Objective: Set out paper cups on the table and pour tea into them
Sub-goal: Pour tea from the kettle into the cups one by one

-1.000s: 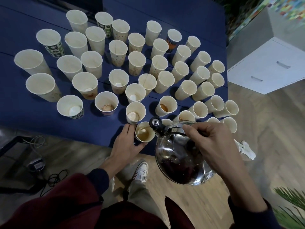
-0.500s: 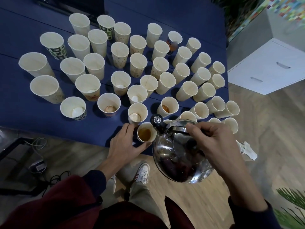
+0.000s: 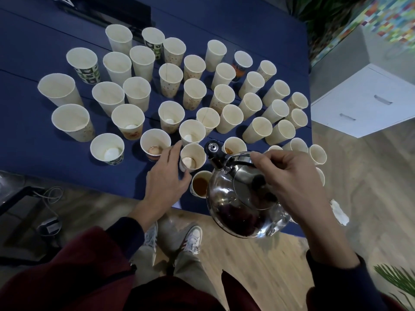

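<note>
Ok, quick notes off my feed: right hand (image 3: 289, 176) has its fingers curled round the handle of the steel kettle (image 3: 244, 198), gripping it. The kettle hangs over the near edge of the blue table (image 3: 33, 52), w/ its black-capped spout (image 3: 212, 148) aimed toward the cups. Left hand (image 3: 166, 178) is unclenched, fingers fairly straight & spread. Its index runs up the left side of the front cup (image 3: 193, 157), which has a pale round lump inside, and the thumb is by the cup's base; can't tell if it's actually touching. Filled cup (image 3: 199, 184) w/ brown tea sits at the table's near edge, just beside the left thumb, partly hidden behind the kettle body. Third cup (image 3: 233, 145), right of the spout, has a bit of tea at the bottom. Other paper cups (image 3: 222, 95) stand upright in rough rows across the table, several near-left ones w/ a white lump inside. Off-table: white drawer unit (image 3: 370, 102) at right, cables (image 3: 49, 198) on the wood floor at left, sneakers (image 3: 193, 239) below.
</note>
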The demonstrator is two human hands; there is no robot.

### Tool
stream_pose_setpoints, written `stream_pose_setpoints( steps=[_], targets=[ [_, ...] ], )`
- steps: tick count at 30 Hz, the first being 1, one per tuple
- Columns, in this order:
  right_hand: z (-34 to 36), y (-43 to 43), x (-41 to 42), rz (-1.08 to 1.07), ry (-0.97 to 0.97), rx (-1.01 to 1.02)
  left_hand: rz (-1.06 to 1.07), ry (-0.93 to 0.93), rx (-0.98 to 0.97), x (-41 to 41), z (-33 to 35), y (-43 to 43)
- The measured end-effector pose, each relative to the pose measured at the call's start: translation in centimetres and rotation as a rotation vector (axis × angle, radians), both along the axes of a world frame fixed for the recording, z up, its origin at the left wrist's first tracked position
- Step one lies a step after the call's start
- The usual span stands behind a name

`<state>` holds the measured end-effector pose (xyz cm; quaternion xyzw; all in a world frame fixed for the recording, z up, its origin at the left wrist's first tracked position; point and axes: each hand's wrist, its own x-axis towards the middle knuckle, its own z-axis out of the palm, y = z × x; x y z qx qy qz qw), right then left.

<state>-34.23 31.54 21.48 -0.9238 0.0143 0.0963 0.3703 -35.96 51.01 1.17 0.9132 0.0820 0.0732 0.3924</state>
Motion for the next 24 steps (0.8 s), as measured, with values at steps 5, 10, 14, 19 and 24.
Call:
stream_pose_setpoints(
  steps=[5,10,14,19,24],
  targets=[
    [-0.1,1.1,0.7,0.029,-0.013,-0.054,-0.102,0.045,0.010,1.0,-0.5,0.1],
    [-0.3,1.6,1.2,0.041,-0.003,-0.069,-0.116,0.041,-0.083,1.6,-0.7,0.2],
    [-0.4,1.9,1.3,0.032,0.014,-0.068,-0.112,0.020,-0.083,1.9,-0.6,0.2],
    [-0.4,1.9,1.4,0.029,0.009,-0.088,-0.110,0.001,-0.080,2.1,-0.5,0.1],
    [-0.5,1.9,1.5,0.032,0.000,-0.098,-0.097,-0.021,-0.067,2.0,-0.7,0.2]
  ],
)
